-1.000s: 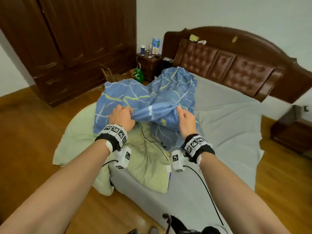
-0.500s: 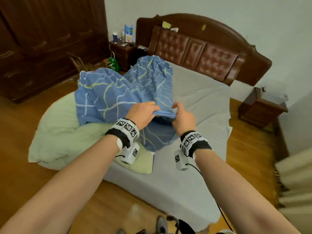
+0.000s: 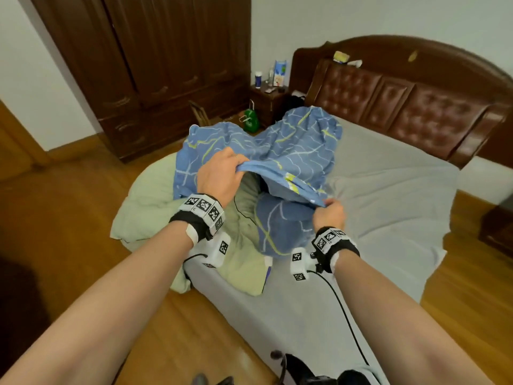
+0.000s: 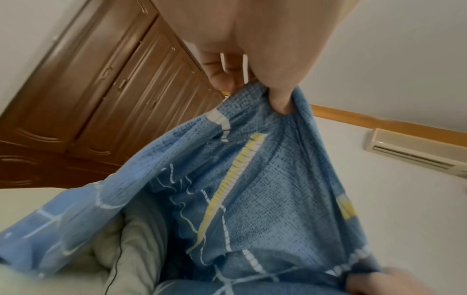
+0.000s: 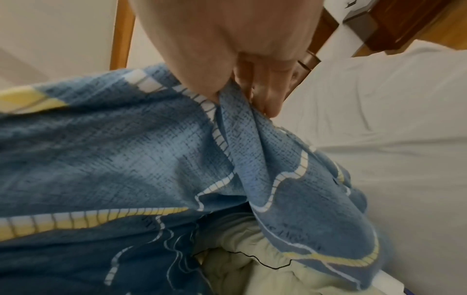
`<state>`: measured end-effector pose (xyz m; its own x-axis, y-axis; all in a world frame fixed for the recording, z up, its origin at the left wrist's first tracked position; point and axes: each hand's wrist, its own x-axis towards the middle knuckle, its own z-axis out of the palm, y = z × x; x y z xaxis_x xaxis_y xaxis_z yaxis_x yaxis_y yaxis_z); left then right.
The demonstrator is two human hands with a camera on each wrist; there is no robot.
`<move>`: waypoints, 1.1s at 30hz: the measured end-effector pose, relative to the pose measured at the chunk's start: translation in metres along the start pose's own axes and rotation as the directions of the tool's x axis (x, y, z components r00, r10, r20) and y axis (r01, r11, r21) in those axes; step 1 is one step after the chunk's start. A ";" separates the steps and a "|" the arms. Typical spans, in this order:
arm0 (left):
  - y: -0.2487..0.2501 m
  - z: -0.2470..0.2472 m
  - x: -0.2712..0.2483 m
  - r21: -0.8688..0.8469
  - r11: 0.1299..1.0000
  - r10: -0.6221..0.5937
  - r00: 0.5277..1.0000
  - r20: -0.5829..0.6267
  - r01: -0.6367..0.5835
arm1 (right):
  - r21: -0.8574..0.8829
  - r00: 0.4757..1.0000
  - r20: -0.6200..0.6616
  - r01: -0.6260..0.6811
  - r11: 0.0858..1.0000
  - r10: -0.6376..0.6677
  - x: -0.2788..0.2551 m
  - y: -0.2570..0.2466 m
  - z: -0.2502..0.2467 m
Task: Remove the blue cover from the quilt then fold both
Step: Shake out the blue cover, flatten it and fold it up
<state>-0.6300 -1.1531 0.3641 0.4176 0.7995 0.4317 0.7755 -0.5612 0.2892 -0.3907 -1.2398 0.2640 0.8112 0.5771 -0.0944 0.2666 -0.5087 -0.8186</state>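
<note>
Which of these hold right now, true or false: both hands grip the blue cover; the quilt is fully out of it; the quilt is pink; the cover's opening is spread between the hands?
1. Both the left hand and right hand grip the blue cover: true.
2. The quilt is fully out: false, part is still inside the cover.
3. The quilt is pink: false, it is pale green.
4. The opening is spread between the hands: true.

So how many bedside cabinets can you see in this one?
2: one bedside cabinet left of the headboard, bottles on top; another bedside cabinet at the right frame edge, partly cut off.
</note>
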 end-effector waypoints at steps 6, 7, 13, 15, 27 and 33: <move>0.039 0.029 -0.029 -0.145 0.894 -0.421 0.905 0.052 0.424 | 0.083 0.913 0.046 0.400 0.913 -0.405 0.006 0.007 -0.051; 0.046 0.034 -0.033 -0.117 0.887 -0.425 0.889 0.167 0.446 | 0.084 0.882 0.065 0.461 0.883 -0.467 0.003 0.002 -0.062; 0.102 0.075 -0.079 -0.392 0.898 0.082 0.800 0.595 0.200 | 0.123 0.718 0.230 0.649 0.751 -0.657 -0.034 -0.025 -0.105; 0.118 0.093 -0.096 -0.526 0.828 0.141 0.834 0.533 0.196 | 0.116 0.699 0.338 0.634 0.765 -0.630 -0.047 -0.024 -0.107; 0.120 0.090 -0.150 -0.782 0.422 -0.049 0.872 0.486 0.460 | 0.302 0.832 0.391 0.287 0.909 -0.393 -0.079 0.024 -0.114; 0.151 0.064 -0.158 -0.795 0.160 -0.187 0.809 0.558 0.585 | 0.209 0.552 0.822 -0.064 0.976 -0.140 -0.089 0.098 -0.107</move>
<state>-0.5483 -1.3507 0.2854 0.4565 0.8710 -0.1816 -0.0081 0.2082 0.9781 -0.3812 -1.4088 0.2529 -0.0171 0.9148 -0.4035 0.1000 -0.4000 -0.9111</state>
